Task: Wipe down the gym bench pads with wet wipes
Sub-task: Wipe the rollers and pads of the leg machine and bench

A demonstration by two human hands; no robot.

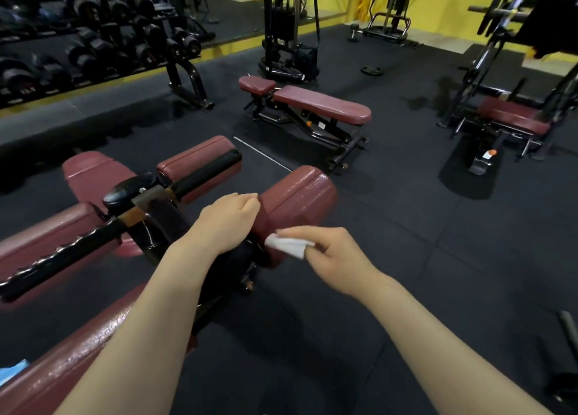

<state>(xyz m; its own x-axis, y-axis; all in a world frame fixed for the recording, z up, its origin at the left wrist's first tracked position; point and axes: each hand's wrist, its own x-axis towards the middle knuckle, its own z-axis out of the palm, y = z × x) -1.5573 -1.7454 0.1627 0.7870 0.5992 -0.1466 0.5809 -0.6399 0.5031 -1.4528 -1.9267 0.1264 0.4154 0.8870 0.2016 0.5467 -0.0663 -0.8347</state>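
Note:
A maroon roller pad (300,195) sticks out to the right of the bench frame, its surface glistening wet. My left hand (228,220) grips its near left end with curled fingers. My right hand (325,252) pinches a crumpled white wet wipe (287,244) against the pad's lower near side. The long maroon bench pad (62,367) runs under my left forearm toward the lower left and also shines wet. A second roller pad (194,161) and a left pad (40,236) sit further back.
A black knurled bar (62,255) crosses the bench. A blue packet (12,372) lies at the left edge. Another maroon bench (322,104) stands ahead, a third (513,117) at right. A dumbbell rack (93,48) lines the left wall. Black rubber floor surrounds everything.

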